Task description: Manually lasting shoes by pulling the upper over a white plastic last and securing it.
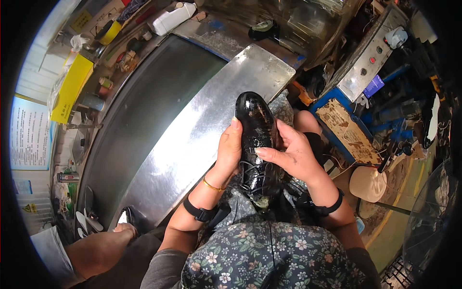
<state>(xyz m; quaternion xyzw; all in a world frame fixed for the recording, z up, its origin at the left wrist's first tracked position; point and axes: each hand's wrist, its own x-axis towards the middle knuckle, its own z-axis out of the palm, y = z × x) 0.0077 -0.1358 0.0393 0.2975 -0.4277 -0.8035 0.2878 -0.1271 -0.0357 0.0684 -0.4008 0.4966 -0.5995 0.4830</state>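
Note:
A glossy black lace-up shoe [255,115] points toe away from me above my lap, its laces and opening nearest my body. My left hand [229,150] wraps the shoe's left side, thumb lying along its edge. On the other side my right hand [297,151] grips it, the thumb reaching across the top just above the laces. Both hands are closed on the shoe; some fingers are hidden beneath it. A floral apron [269,250] covers my lap under the shoe's heel end.
A shiny metal plate [168,130] lies left of me, beside a dark conveyor belt [139,101]. At lower left another person's hand [122,235] is at a dark shoe. A control box [370,60] with buttons, a pale stool [368,184] and a fan guard [428,216] stand right.

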